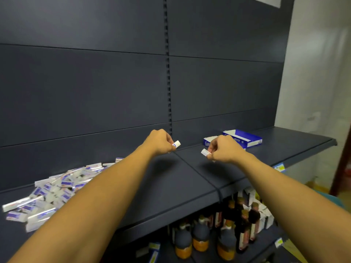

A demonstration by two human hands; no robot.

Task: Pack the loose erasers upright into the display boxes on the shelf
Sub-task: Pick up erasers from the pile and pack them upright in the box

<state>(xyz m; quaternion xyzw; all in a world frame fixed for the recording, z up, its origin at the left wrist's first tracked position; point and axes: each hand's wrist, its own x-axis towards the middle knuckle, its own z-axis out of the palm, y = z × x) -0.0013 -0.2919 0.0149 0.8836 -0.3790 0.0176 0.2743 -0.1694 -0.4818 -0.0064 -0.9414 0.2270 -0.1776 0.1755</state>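
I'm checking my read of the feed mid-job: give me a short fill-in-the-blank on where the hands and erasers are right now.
1. The left hand and the right hand each pinch one ____.
2. The pile of loose erasers lies on the shelf to the ____ of both hands.
3. The blue and white display box sits just behind the ____ hand.
4. On the shelf below stand dark ____ with orange labels.

Missing words: eraser; left; right; bottles
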